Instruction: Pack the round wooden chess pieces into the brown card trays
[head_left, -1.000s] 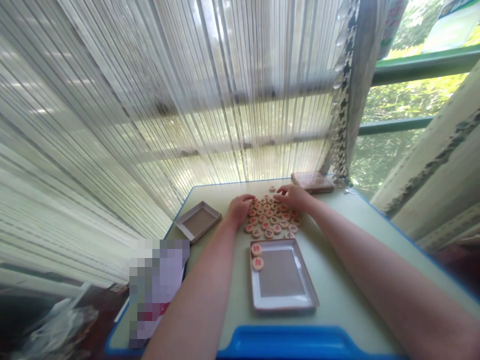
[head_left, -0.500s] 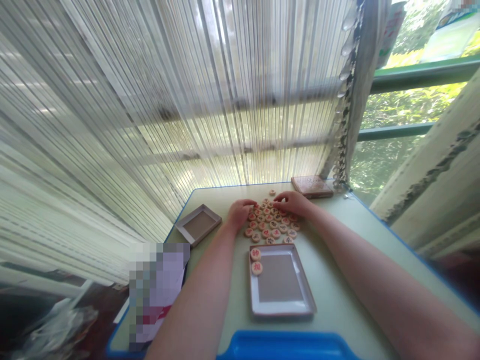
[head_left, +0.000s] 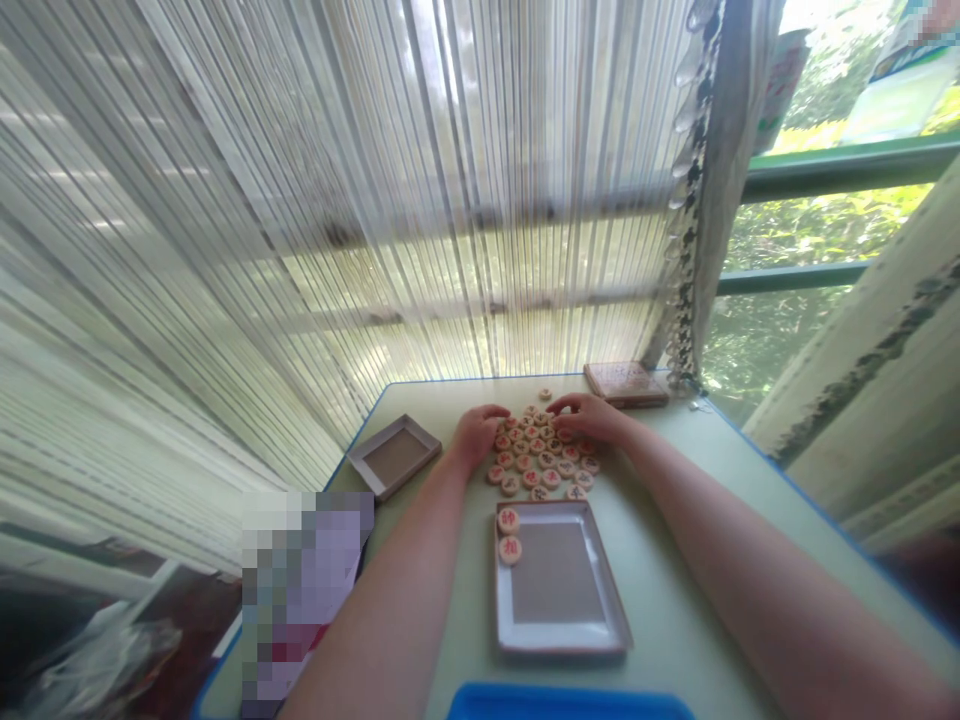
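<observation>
Round wooden Chinese chess pieces [head_left: 537,446] with red or dark characters lie in a loose cluster on the pale green table. My left hand [head_left: 478,432] rests against the cluster's left side, open, its fingers reaching over the edge pieces. On the upper right side of the cluster is my right hand [head_left: 589,415], open with bent fingers touching pieces; its fingertips are partly hidden. Nearer to me lies a shallow box tray [head_left: 559,642], holding a red-marked piece [head_left: 508,520] and a second one [head_left: 510,550] in its upper left corner.
A second shallow box part [head_left: 384,488] lies at the left. A brown flat box [head_left: 627,384] sits at the back right, and one stray piece [head_left: 545,394] is behind the cluster. A blue edge [head_left: 570,703] is at the front; striped curtains hang behind the table.
The view has tilted up a little, so the table sits lower in the picture. Both hands stay at the cluster, with only slight finger movement. The two pieces in the tray are unchanged.
</observation>
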